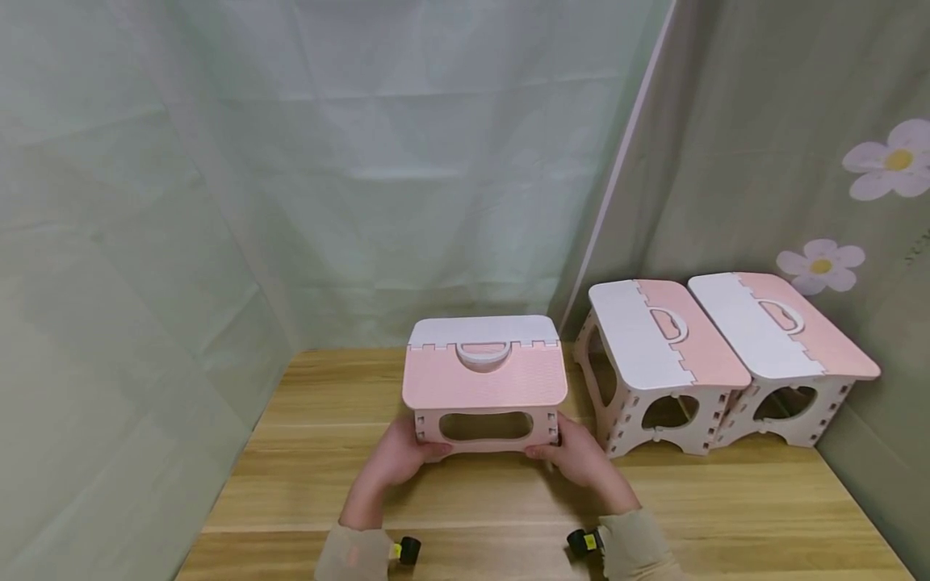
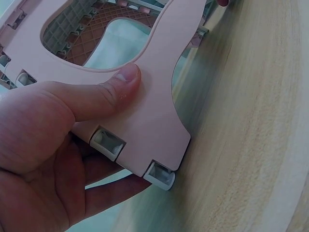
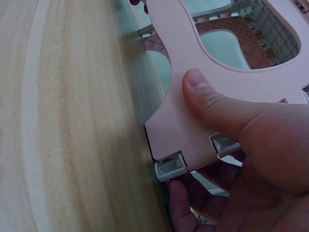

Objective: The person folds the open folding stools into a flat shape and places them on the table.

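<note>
A pink-and-white folding step stool [image 1: 485, 379], unfolded and upright, is at the middle of the wooden table. My left hand [image 1: 403, 453] grips its near left leg, thumb [image 2: 113, 87] laid on the pink front panel and fingers behind the hinged edge. On the other side my right hand [image 1: 577, 452] holds the near right leg the same way, thumb [image 3: 205, 94] on the panel [image 3: 169, 135]. In both wrist views the foot of the leg is right at the tabletop. The brown ribbed underside of the seat shows through the oval opening.
Two more unfolded stools stand side by side at the right, the nearer-in one [image 1: 664, 343] close to my right hand and the other [image 1: 781, 335] beyond it. Pale green curtain [image 1: 436, 161] hangs behind the wooden table [image 1: 327, 452] and along both sides.
</note>
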`<state>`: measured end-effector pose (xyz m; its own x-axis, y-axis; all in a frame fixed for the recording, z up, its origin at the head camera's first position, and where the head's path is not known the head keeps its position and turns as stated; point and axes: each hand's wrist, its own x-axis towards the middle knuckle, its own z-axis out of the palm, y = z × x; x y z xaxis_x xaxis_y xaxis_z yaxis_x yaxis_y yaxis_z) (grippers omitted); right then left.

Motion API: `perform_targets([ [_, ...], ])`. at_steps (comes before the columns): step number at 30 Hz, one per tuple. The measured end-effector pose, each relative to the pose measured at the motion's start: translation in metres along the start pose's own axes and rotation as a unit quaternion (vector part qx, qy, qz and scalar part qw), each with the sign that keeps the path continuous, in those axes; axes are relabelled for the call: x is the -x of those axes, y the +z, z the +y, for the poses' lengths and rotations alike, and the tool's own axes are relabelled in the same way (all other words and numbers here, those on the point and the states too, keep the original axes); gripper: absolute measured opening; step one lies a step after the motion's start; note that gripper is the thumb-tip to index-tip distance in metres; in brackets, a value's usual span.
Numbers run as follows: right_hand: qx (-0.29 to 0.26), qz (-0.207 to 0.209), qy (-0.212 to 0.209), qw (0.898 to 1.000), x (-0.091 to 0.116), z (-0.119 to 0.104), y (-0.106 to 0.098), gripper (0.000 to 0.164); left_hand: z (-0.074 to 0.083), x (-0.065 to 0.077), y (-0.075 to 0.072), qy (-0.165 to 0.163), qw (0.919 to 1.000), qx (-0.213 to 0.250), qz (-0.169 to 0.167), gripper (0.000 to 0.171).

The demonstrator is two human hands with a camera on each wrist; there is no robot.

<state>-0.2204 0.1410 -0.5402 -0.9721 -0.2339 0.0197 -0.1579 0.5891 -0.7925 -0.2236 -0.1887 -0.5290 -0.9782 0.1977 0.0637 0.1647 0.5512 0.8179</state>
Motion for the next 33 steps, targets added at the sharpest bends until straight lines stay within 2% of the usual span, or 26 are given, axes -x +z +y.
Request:
perform_targets([
  [7,-0.001,-0.005,-0.003,1.000,0.0003,0.0003,-0.0004,0.041,0.0007,0.0012,0.0001,0.009,1.0000,-0.002,0.003,0.055],
  [14,0.004,0.000,-0.004,1.000,0.0003,-0.0002,-0.0002,0.046,0.0020,0.0026,-0.0010,0.008,0.9997,0.021,-0.005,0.052],
  [33,-0.003,-0.007,-0.006,1.000,0.0001,0.0010,-0.0014,0.047,0.0014,0.0021,0.0002,0.002,0.9999,0.014,-0.009,0.049],
])
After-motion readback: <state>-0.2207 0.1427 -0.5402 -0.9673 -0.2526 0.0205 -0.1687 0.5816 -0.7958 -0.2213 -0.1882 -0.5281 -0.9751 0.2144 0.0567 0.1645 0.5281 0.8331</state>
